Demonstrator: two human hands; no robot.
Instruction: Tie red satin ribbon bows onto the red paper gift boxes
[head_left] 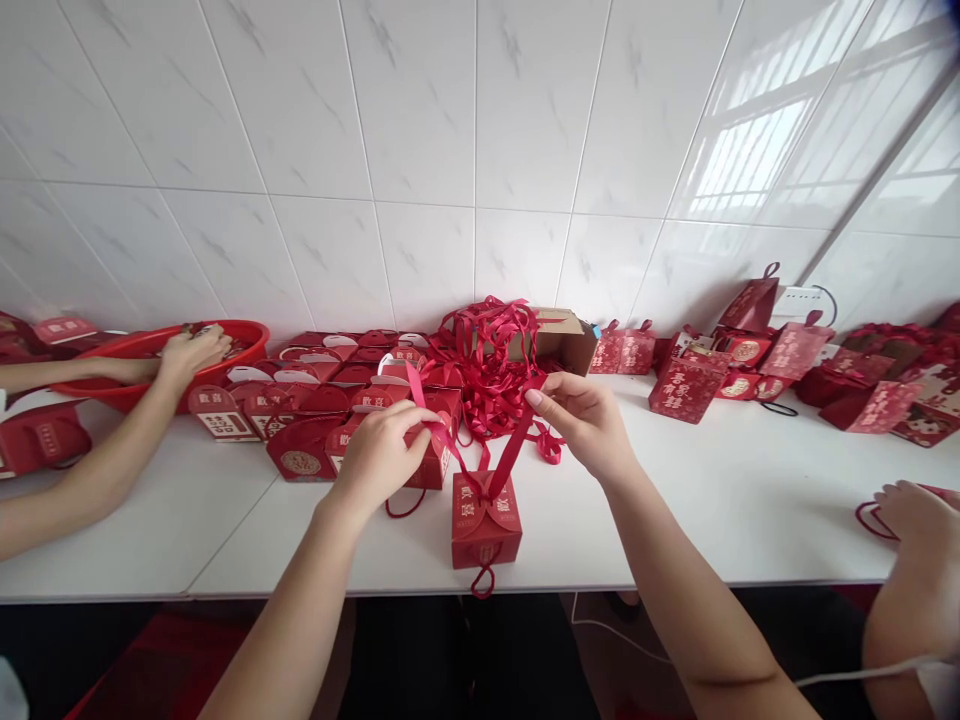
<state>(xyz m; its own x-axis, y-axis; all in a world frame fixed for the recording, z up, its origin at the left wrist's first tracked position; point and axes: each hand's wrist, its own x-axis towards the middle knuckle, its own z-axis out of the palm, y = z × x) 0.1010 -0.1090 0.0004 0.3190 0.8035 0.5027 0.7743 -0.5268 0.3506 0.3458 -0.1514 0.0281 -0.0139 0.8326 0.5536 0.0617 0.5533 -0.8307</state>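
A small red gift box with pale lettering sits near the table's front edge, a dark red cord loop hanging at its front. A red ribbon rises from its top in two tails that spread apart in a V. My left hand pinches one tail, up and left of the box. On the other side my right hand grips the second tail between thumb and fingers. Where the tails meet on the lid, the knot is too small to make out.
A heap of red ribbons lies by an open cardboard box at the wall. Rows of red boxes stand left; more boxes stand right. A co-worker's hands reach into a red basin; another person's hand is at right.
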